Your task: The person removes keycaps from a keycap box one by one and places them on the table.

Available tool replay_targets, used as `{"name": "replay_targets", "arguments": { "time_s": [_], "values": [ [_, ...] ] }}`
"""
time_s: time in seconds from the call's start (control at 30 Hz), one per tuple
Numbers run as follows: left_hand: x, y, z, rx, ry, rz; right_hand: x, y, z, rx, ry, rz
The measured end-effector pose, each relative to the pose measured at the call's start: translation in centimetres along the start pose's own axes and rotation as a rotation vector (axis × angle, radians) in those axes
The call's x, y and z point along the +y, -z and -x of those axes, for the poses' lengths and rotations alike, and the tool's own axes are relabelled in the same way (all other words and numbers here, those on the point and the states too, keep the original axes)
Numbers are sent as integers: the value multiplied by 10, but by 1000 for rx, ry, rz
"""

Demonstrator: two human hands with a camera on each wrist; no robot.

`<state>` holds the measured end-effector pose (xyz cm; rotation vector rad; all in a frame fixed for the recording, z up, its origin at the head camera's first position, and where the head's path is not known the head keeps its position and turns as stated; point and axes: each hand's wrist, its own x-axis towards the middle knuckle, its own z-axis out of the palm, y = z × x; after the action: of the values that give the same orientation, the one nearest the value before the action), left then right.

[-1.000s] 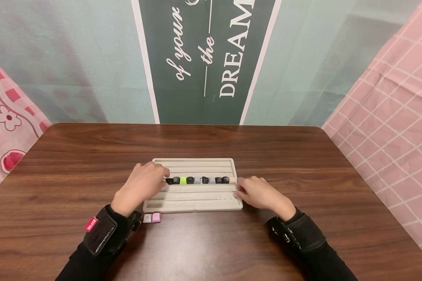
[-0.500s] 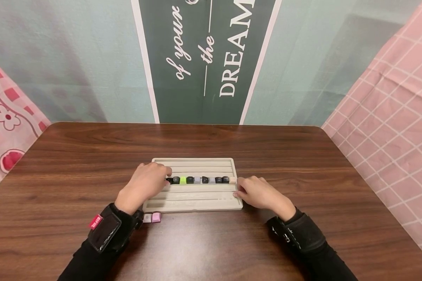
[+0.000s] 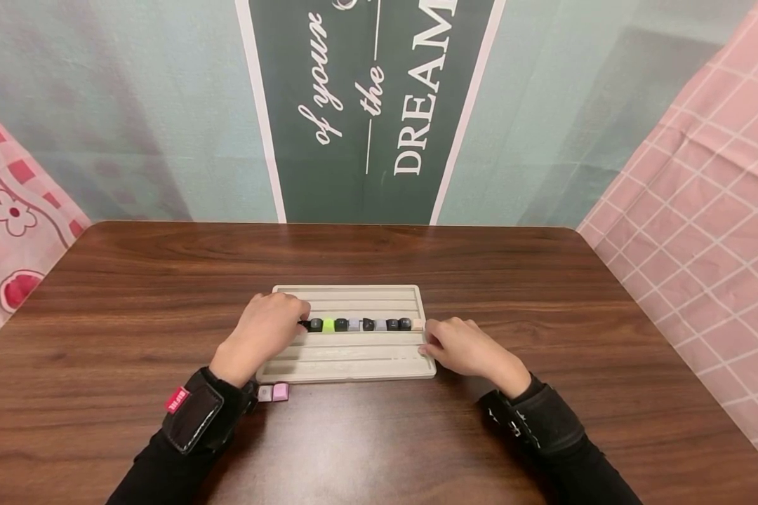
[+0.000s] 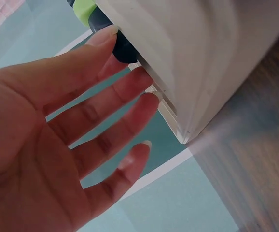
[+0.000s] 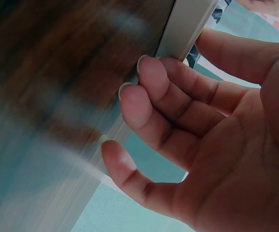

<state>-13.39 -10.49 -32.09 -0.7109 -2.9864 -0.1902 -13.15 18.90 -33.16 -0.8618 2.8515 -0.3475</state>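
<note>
Pinching a black keycap (image 4: 124,52), the left hand (image 3: 262,330) hung over the tray (image 3: 347,355); right hand (image 3: 470,348) gripped its edge. A slipped pinch could've skewed the keycap row (image 3: 368,325), I reckoned.

You're in what looks like a cloth-screened work spot; the views don't tell you whether it belongs to a home or a studio. A wood-grain table (image 3: 512,273) spreads on all sides of your fingers (image 3: 300,308). Beyond them hangs a teal cloth (image 3: 164,105) with a white-lettered green panel (image 3: 328,189), a flowered pink cloth (image 3: 19,238) off to their left, a checked pink cloth (image 3: 714,224) to their right.
</note>
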Motion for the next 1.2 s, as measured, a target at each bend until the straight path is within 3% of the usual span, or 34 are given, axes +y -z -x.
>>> {"name": "replay_targets", "arguments": {
  "time_s": [0.23, 1.2],
  "values": [
    [0, -1, 0, 20, -1, -12, -1, 0, 0, -6, -1, -3],
    [0, 1, 2, -8, 9, -1, -1, -1, 0, -5, 2, 13]
  ]
}}
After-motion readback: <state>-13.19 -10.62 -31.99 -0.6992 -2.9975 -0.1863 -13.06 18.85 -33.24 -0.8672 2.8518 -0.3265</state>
